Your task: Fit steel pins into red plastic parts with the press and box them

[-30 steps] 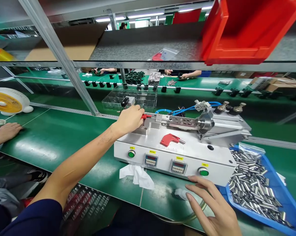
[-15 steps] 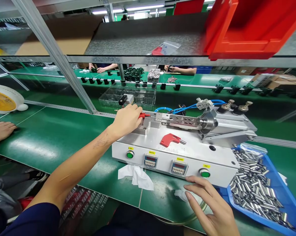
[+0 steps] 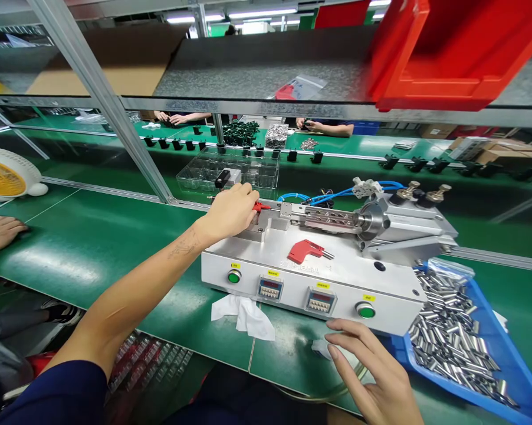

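left-hand grip is closed over a held red piece at the left end of the machine, though the curled fingers hide most of the contact. what shows of that piece sticks out just right of the fingertips, its visible length running along the machine, roughly in line with the metal slide farther right; that alignment seems the relation that counts. the left hand is plainly the nearer one. right-hand grip is apart, fingers spread around nothing, in front of the machine's right end. a loose red piece lies on the machine top between both hands, its metal prongs pointing right.
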The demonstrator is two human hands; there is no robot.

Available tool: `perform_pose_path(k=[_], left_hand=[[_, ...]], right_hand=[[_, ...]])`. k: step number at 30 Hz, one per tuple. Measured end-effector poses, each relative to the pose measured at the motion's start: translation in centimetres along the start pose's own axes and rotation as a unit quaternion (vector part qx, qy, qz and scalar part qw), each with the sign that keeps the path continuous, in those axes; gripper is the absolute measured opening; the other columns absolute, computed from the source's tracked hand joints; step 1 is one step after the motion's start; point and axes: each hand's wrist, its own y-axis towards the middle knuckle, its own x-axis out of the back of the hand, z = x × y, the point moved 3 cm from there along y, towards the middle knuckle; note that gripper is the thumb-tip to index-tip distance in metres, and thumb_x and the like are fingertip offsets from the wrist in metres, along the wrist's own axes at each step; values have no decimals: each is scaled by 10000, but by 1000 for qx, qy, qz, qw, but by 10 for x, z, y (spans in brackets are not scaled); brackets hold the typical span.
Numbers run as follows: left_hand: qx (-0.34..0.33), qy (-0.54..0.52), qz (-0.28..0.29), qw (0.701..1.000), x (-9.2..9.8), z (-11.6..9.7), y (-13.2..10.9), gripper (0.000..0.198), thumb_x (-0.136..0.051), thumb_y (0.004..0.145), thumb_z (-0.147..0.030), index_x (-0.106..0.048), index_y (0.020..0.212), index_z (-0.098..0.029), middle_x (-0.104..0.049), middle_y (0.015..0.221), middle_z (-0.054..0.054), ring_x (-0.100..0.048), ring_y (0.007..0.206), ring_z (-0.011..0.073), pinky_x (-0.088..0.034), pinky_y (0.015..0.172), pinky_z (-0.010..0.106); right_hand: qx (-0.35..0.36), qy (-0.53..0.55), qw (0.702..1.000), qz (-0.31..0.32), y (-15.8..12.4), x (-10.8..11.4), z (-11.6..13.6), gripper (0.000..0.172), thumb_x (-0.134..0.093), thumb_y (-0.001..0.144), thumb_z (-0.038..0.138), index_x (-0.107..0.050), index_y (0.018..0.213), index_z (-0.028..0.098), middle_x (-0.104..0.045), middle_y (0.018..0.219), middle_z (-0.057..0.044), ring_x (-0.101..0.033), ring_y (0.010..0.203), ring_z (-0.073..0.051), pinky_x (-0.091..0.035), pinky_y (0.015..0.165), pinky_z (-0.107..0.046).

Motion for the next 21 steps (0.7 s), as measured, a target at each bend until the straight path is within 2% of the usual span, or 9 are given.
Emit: perform_pose_path(k=[3, 5, 8, 10, 12, 14, 16, 18, 21], left_hand=[[-1, -21, -26, 999, 8, 5, 0, 201, -533, 1009, -215, -662, 1145, -141, -678, 1154, 137, -634, 1114, 307, -541, 929, 384], [5, -60, -57, 997, 17, 10, -7, 202, -543, 1003, -236, -646, 1155, -152, -683, 1125, 119, -636, 1096, 303, -530, 940, 396], [-19, -139, -80, 987, 31, 10, -33, 220, -570, 983, -302, -632, 1142, -163, -681, 1072, 81, -655, 1009, 268, -521, 914, 385], [-56, -197, -59, 977, 37, 5, -58, 216, -594, 960, -342, -637, 1092, -176, -685, 1017, 53, -660, 920, 227, -516, 866, 349], [-86, -249, -24, 964, 36, -2, -85, 184, -604, 945, -353, -639, 1026, -192, -691, 955, 32, -646, 825, 189, -500, 793, 309], [-96, -292, 15, 952, 28, -10, -112, 145, -595, 947, -341, -629, 975, -203, -689, 902, 18, -621, 754, 164, -477, 732, 286], [-82, -334, 55, 937, 13, -17, -136, 114, -581, 957, -320, -610, 944, -210, -671, 858, 5, -601, 721, 150, -463, 700, 277], [-51, -376, 83, 921, -7, -23, -153, 87, -571, 958, -295, -587, 928, -215, -650, 837, -5, -595, 722, 147, -461, 692, 273], [5, -424, 98, 900, -34, -30, -168, 66, -576, 941, -279, -561, 914, -221, -632, 829, -13, -588, 727, 151, -463, 693, 276]], right_hand=[[17, 8, 1000, 21, 2, -8, 6, 154, -569, 1014, 129, -695, 1043, 213, -746, 994, -93, -758, 886, -197, -634, 762, -264], [37, -9, 997, 68, 3, -22, 12, 165, -542, 1024, 138, -682, 1076, 208, -747, 1006, -96, -755, 891, -205, -640, 766, -293], [75, -83, 974, 195, 3, -59, 20, 197, -560, 994, 111, -665, 1134, 199, -733, 1153, -121, -752, 935, -237, -648, 781, -358], [99, -139, 948, 270, 1, -90, 23, 313, -587, 925, 23, -653, 1186, 182, -705, 1255, -148, -746, 939, -253, -645, 760, -374], [115, -179, 927, 307, -2, -119, 25, 398, -583, 869, -54, -650, 1198, 161, -706, 1237, -160, -736, 901, -260, -632, 711, -367], [117, -192, 919, 325, -4, -140, 24, 368, -571, 857, -84, -663, 1124, 152, -726, 1094, -139, -717, 840, -259, -606, 664, -352], [100, -167, 921, 336, -5, -149, 23, 287, -574, 868, -82, -665, 999, 158, -707, 934, -105, -694, 793, -255, -578, 649, -343], [67, -93, 933, 341, -4, -144, 22, 227, -585, 902, -45, -649, 919, 172, -684, 871, -81, -680, 781, -242, -559, 651, -332], [-19, 91, 943, 320, 1, -123, 22, 163, -571, 990, 68, -638, 923, 200, -681, 925, -61, -676, 830, -209, -569, 709, -311]])
